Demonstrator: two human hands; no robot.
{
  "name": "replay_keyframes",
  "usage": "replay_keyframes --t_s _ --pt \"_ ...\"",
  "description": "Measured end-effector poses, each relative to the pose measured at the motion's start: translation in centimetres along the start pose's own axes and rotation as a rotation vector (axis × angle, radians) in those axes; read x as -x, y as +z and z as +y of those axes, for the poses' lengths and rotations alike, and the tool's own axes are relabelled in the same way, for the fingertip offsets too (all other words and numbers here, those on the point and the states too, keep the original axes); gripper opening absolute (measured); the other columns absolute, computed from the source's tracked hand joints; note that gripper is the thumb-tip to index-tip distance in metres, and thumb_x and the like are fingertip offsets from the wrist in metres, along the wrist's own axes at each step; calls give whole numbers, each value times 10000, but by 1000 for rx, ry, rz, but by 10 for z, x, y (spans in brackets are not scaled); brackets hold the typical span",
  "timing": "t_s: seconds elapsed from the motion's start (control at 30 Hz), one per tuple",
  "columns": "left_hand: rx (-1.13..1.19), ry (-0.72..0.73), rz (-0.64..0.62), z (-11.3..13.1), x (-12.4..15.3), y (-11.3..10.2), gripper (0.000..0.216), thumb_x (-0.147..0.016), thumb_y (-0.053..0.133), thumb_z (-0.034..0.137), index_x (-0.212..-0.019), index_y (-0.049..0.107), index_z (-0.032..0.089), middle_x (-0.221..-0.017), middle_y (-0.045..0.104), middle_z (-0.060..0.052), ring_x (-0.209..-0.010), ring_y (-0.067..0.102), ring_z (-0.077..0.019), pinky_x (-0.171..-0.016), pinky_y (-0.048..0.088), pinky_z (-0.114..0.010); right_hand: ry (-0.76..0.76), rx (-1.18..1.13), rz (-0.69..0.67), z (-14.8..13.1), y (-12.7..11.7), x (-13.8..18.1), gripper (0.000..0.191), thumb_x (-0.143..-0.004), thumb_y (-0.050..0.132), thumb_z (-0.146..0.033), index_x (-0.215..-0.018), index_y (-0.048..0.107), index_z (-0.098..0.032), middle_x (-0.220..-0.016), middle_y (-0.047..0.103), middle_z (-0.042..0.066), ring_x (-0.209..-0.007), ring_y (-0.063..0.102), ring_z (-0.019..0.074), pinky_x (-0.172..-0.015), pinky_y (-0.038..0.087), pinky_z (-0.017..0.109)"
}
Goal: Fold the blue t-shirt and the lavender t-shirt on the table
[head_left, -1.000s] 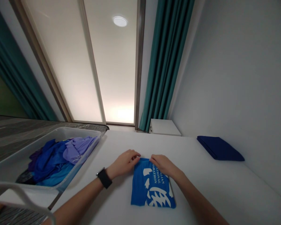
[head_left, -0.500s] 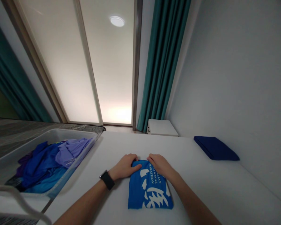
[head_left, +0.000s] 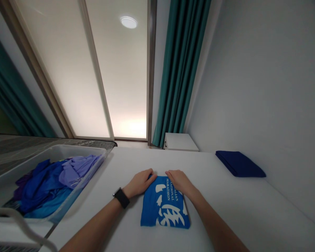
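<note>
A bright blue folded shirt (head_left: 164, 210) with white print lies on the white table (head_left: 225, 203) in front of me. My left hand (head_left: 139, 182), with a black watch on its wrist, rests on the shirt's far left corner, fingers curled against the cloth. Beside it, my right hand (head_left: 180, 182) lies flat on the far right corner, fingers stretched along the top edge. Both hands press on the fold rather than lift it.
A translucent bin (head_left: 5, 178) of crumpled blue and purple clothes stands at the left. A folded dark navy cloth (head_left: 238, 163) lies at the right by the wall. Behind are a small white cabinet (head_left: 180, 142), teal curtains and frosted sliding panels.
The shirt has become shorter, its near edge now farther from me. Both hands stay at its far edge, shifted slightly left.
</note>
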State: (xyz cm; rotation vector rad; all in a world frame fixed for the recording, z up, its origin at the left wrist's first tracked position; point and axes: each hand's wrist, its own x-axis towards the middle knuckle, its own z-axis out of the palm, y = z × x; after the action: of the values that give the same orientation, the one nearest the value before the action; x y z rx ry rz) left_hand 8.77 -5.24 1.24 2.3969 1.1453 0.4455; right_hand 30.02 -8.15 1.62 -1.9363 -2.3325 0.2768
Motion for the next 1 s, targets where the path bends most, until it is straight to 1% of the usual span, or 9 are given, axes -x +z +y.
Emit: replay_keyframes --t_s 0.13,0.3,0.4,0.5,0.63,0.7,0.83,0.9,1.0 --pt "-32 27 19 0 1 0 402 -999 329 498 -850 547 195 -829 639 -43 -786 587 -204 -722 410 -315 27 9 -2 -3 0 1 482 -1040 252 -360 -945 698 -205 -1005 735 87 -932 670 215 -792 418 290" --pt "-141 68 90 -17 -5 1 440 -1005 335 431 -742 581 178 -853 608 -54 -869 544 -206 -811 395 -340 57 45 4 -8 4 1 451 -1029 286 -380 -983 694 -195 -1016 728 110 -937 665 237 -779 426 307" --pt "-59 57 97 -27 -4 -5 459 -1004 323 390 -721 614 176 -813 605 -52 -844 550 -195 -818 406 -327 62 32 -2 -8 4 1 421 -1027 314 -382 -979 690 -199 -1035 726 102 -954 658 223 -787 417 292" --pt "124 49 110 -29 3 -15 428 -992 344 373 -783 660 174 -836 635 -50 -844 578 -187 -812 430 -303 62 17 0 -5 2 1 421 -1032 310 -371 -960 685 -194 -1030 727 101 -955 658 220 -790 404 288" --pt "266 85 54 -27 13 -24 288 -941 456 337 -1005 683 172 -990 673 -62 -886 594 -186 -800 459 -290 64 -3 7 -4 2 0 432 -1041 287 -343 -933 675 -187 -995 730 94 -932 662 217 -771 390 279" --pt "273 123 21 -26 16 -24 273 -916 504 321 -1068 677 174 -1025 668 -68 -878 593 -183 -781 467 -286 60 -15 11 -4 2 -1 425 -1041 289 -335 -914 669 -191 -988 730 89 -923 660 208 -764 385 272" --pt "225 173 33 -26 15 -18 245 -901 546 297 -1066 687 184 -996 670 -59 -861 581 -178 -804 465 -290 66 -58 36 -1 3 -1 396 -1035 298 -326 -891 641 -189 -938 722 75 -858 651 182 -722 382 255" --pt "166 203 49 -25 14 -14 217 -910 530 263 -1022 700 191 -972 674 -52 -892 571 -186 -850 450 -302 44 -145 70 6 4 3 390 -1031 287 -313 -873 622 -188 -891 708 59 -818 635 168 -707 385 249" --pt "94 217 59 -23 13 -11 244 -937 473 224 -989 709 192 -966 680 -52 -922 562 -194 -881 433 -314 -3 -278 136 20 7 12 371 -1007 314 -324 -804 595 -191 -858 678 50 -813 606 169 -732 392 259"
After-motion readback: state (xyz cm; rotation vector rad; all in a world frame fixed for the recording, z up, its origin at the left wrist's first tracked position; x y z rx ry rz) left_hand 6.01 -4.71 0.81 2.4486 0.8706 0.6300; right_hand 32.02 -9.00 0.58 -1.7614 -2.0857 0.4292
